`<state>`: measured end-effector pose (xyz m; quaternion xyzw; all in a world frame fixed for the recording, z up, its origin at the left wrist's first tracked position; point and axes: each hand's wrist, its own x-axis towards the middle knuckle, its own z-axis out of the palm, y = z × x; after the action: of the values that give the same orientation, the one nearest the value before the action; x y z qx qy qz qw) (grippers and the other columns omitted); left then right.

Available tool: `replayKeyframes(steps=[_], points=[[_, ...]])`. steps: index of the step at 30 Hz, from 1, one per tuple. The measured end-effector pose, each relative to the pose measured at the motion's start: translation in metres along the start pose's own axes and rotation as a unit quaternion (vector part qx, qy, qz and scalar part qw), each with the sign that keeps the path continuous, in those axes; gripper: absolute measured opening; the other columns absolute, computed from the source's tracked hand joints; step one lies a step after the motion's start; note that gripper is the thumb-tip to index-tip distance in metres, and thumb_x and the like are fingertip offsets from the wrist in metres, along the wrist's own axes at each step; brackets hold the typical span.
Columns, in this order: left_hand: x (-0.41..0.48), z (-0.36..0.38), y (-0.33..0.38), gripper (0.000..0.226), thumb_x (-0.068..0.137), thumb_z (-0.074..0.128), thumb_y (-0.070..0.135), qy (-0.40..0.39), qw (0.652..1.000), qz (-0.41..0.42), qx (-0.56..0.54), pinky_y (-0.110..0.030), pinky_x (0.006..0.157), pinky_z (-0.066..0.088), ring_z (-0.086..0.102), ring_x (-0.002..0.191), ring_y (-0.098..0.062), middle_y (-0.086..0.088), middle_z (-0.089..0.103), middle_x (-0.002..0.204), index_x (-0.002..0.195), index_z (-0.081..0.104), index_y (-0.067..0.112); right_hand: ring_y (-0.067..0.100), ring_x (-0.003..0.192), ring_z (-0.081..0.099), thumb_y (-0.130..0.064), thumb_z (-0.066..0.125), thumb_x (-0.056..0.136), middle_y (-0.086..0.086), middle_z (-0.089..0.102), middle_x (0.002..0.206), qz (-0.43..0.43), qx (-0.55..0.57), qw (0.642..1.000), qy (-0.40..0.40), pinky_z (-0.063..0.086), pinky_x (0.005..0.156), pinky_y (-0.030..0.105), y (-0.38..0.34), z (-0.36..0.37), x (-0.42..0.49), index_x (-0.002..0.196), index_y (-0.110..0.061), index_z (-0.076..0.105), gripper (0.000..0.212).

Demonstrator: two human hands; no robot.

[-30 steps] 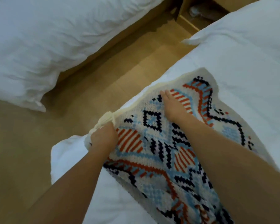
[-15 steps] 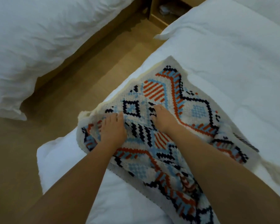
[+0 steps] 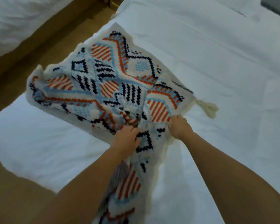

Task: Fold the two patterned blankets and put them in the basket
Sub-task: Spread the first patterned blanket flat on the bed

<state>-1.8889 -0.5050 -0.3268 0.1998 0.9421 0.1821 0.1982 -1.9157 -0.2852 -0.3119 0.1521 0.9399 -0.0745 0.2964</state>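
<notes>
White bed (image 3: 217, 62), nubbly knit blanket (image 3: 113, 81) in left hand (image 3: 126, 139) and right hand (image 3: 179, 126)

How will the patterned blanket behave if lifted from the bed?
Probably floppy: the patterned blanket bunches into wrinkles where the left hand and right hand grip it. Chunky knit looks grippy, unlikely to slip. The corner tassel would likely dangle.

Light's soft and kinda dim, with a cold bluish cast all over the white bedding (image 3: 217, 65), and the one real shadow is the dark band on the wooden floor (image 3: 39, 50) running along the other bed (image 3: 14, 21). Whole frame is a bit mushy: the stitches of the patterned blanket (image 3: 113, 81) smear toward the near end, and both forearms (image 3: 87, 191) at the bottom edge look blurry and stretched out by the wide-angle lens.
</notes>
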Motion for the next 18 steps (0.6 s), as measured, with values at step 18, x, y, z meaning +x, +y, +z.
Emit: replayKeyframes(steps=[18], points=[[-0.053, 0.174, 0.084, 0.096, 0.085, 0.046, 0.060, -0.026, 0.962, -0.268, 0.055, -0.051, 0.114, 0.007, 0.007, 0.142, -0.041, -0.024, 0.001, 0.155, 0.147, -0.003, 0.005, 0.034, 0.120, 0.039, -0.003, 0.053, 0.084, 0.014, 0.031, 0.143, -0.157, -0.181, 0.966, 0.093, 0.042, 0.088, 0.042, 0.047, 0.050, 0.025, 0.142, -0.014, 0.019, 0.067]])
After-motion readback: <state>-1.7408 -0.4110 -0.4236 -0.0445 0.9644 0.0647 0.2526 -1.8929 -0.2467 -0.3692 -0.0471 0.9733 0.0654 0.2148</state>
